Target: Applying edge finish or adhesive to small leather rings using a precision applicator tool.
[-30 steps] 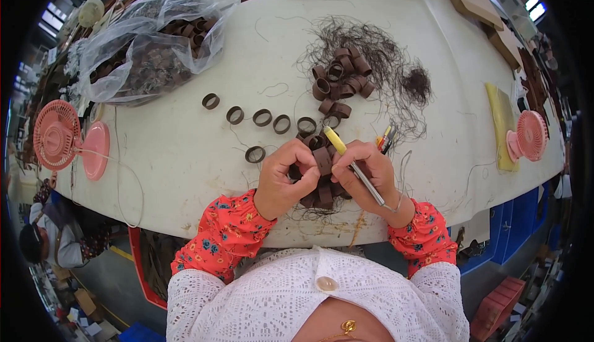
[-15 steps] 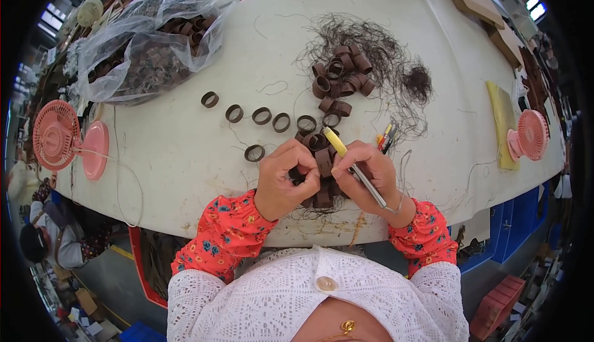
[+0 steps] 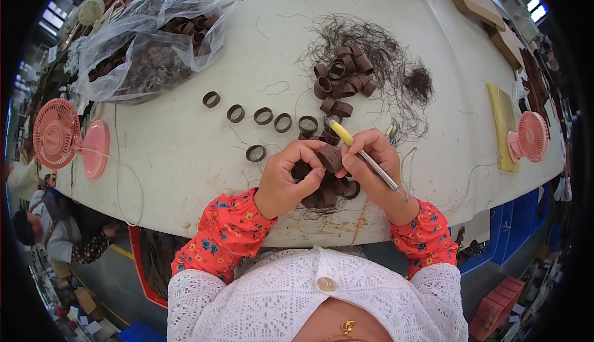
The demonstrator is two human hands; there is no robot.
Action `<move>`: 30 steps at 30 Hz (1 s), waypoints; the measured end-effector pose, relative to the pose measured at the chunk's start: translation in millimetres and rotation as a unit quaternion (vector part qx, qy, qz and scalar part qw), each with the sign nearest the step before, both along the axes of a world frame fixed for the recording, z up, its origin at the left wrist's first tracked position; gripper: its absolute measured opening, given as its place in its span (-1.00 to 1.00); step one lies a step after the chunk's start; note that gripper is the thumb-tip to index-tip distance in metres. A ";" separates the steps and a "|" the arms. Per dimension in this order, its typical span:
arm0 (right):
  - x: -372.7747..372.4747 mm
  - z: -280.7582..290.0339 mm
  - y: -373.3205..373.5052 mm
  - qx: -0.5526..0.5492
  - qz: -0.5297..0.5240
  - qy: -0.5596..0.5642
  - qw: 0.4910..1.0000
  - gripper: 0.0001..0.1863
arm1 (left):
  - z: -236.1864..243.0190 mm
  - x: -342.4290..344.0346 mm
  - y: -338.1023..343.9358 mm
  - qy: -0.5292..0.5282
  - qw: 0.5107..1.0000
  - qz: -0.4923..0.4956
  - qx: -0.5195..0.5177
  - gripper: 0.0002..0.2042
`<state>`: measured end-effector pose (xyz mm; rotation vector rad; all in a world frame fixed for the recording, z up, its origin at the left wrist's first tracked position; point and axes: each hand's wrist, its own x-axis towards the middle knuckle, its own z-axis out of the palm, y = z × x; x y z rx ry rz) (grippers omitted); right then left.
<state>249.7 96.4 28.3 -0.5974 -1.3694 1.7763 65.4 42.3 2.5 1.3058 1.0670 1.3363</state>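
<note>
My left hand (image 3: 289, 179) is closed, thumb and fingers pinching a brown band loop (image 3: 330, 158) above a small heap of similar loops (image 3: 320, 197). Across the heap, my right hand (image 3: 376, 164) is closed around a slim pen-shaped tool (image 3: 378, 171) with a silver shaft and a yellow end pointing away from me. Its fingertips are close to the held loop; whether they touch it I cannot tell. Several single loops (image 3: 263, 116) stand in a loose row to the left. Beyond the hands lies a bigger pile of loops (image 3: 344, 73).
Dark thread scraps (image 3: 365, 33) surround the far pile. A clear plastic bag (image 3: 154, 51) of loops sits at far left. Pink fans stand at the left (image 3: 57, 133) and right (image 3: 532, 135). Another tool (image 3: 391, 133) lies past my right hand. A co-worker (image 3: 59, 230) is at lower left.
The brown loop has come up into view between my hands. My right hand has turned slightly, and the tool has shifted a little to the right. The co-worker has moved slightly.
</note>
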 end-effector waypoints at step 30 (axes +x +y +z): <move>6.6 5.3 9.0 0.247 -0.042 -0.050 0.967 -0.78 | 14.0 2.4 -2.7 0.156 0.971 0.171 0.064 -0.90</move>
